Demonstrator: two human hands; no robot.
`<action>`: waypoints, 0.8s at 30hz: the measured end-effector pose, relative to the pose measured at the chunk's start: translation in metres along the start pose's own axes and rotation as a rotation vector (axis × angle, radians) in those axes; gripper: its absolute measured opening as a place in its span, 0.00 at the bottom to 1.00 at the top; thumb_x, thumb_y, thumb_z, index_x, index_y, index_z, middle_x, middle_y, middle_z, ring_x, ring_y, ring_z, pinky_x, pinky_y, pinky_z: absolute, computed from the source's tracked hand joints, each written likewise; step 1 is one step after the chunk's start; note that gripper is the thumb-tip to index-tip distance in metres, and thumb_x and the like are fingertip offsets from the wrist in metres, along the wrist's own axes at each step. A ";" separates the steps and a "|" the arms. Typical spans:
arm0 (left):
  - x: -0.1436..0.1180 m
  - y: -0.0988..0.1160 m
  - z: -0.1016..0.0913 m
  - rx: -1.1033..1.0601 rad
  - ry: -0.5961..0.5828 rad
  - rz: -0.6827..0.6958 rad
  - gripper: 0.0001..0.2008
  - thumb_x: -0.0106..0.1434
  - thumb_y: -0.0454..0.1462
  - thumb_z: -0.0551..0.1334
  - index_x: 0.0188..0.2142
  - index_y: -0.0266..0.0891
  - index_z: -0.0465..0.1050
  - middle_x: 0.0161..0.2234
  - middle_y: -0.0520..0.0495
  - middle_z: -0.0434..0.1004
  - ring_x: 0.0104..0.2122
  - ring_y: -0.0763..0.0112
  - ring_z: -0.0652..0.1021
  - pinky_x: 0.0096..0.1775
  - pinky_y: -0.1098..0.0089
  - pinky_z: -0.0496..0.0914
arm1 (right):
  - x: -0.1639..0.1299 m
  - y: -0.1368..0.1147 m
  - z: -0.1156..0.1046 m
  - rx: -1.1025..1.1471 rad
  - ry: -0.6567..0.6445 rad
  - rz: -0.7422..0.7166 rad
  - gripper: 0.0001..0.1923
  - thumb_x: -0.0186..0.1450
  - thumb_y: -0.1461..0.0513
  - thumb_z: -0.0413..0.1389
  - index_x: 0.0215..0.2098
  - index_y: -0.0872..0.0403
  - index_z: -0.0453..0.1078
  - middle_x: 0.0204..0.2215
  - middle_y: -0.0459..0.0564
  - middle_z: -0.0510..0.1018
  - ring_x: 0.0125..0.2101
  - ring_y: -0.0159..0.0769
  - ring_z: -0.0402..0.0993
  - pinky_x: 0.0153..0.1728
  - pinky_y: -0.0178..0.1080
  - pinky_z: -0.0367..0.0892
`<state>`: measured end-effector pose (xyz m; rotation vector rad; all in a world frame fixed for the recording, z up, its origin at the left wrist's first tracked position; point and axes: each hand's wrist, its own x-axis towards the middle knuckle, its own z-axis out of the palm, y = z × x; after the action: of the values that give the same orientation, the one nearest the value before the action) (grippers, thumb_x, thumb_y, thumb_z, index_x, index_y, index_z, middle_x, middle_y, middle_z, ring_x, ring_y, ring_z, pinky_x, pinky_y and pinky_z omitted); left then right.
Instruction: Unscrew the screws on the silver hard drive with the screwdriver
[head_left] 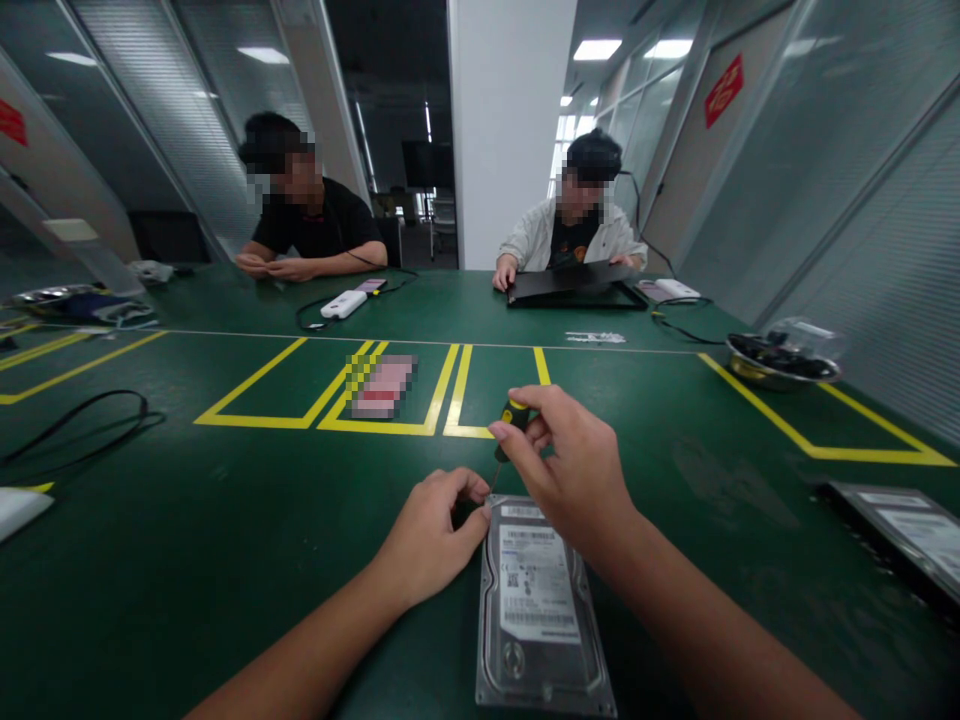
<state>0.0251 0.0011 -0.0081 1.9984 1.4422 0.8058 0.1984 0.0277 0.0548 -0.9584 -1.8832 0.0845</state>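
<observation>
A hard drive (536, 600) lies label side up on the green table in front of me. My right hand (574, 450) is closed round the black and yellow handle of a screwdriver (512, 418). Its thin shaft slants down to the drive's far left corner, where the tip meets or nearly meets the metal. At that same corner, the thumb and forefinger of my left hand (439, 525) are drawn together in a pinch beside the screwdriver tip. Whatever sits between those fingertips is too small to make out.
A second hard drive (900, 535) lies at the right. Behind it stands a metal bowl (784, 365) of dark parts. Yellow tape (382, 428) marks the table, with a pinkish blurred item (384, 388). Across sit two people; one handles a black panel (566, 283). A cable (112, 400) lies left.
</observation>
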 end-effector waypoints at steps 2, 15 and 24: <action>-0.004 0.000 0.001 0.040 0.015 0.009 0.05 0.61 0.38 0.62 0.37 0.40 0.73 0.37 0.47 0.77 0.39 0.60 0.73 0.41 0.65 0.65 | 0.001 -0.002 -0.002 -0.003 0.005 0.009 0.08 0.67 0.60 0.58 0.44 0.53 0.68 0.33 0.46 0.75 0.31 0.30 0.72 0.33 0.33 0.65; -0.016 0.004 0.005 0.116 0.017 -0.024 0.15 0.58 0.45 0.67 0.41 0.42 0.72 0.40 0.46 0.75 0.43 0.54 0.70 0.43 0.61 0.63 | 0.005 -0.010 -0.009 0.171 -0.120 0.075 0.09 0.66 0.61 0.57 0.45 0.53 0.69 0.32 0.44 0.76 0.29 0.28 0.73 0.32 0.32 0.66; -0.015 0.004 0.004 0.102 0.018 -0.020 0.14 0.58 0.45 0.67 0.41 0.42 0.71 0.40 0.46 0.75 0.43 0.54 0.70 0.43 0.61 0.63 | 0.006 -0.016 -0.013 0.185 -0.189 0.044 0.10 0.67 0.63 0.56 0.46 0.53 0.69 0.31 0.42 0.75 0.29 0.27 0.71 0.32 0.32 0.64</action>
<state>0.0264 -0.0150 -0.0106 2.0537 1.5391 0.7571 0.1982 0.0162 0.0728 -0.8899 -1.9861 0.3808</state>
